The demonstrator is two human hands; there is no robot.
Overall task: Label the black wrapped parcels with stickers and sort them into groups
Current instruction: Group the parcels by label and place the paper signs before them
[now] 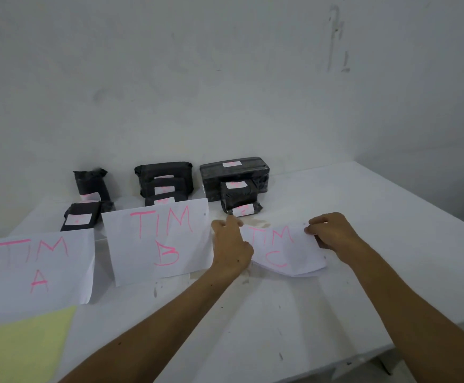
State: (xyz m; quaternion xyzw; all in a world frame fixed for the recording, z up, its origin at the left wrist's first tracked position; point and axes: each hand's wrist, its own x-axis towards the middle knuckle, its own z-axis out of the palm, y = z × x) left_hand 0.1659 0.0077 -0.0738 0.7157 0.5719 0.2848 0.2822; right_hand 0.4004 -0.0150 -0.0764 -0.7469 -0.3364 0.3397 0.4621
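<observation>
Black parcels [235,176] grouped behind paper signs; both hands [232,244] hold one sign [283,250].

The "TIM B" sheet [159,241] is covering the lower part of the front parcel [164,199] in the middle group, and the pink marks on every sticker [235,185] are showing too blurred to read. The yellow paper [20,346] and the "TIM A" sheet [36,268] are running off the left edge, and the left hand [232,244] is hiding the near corner of the "TIM C" sheet [283,250].
</observation>
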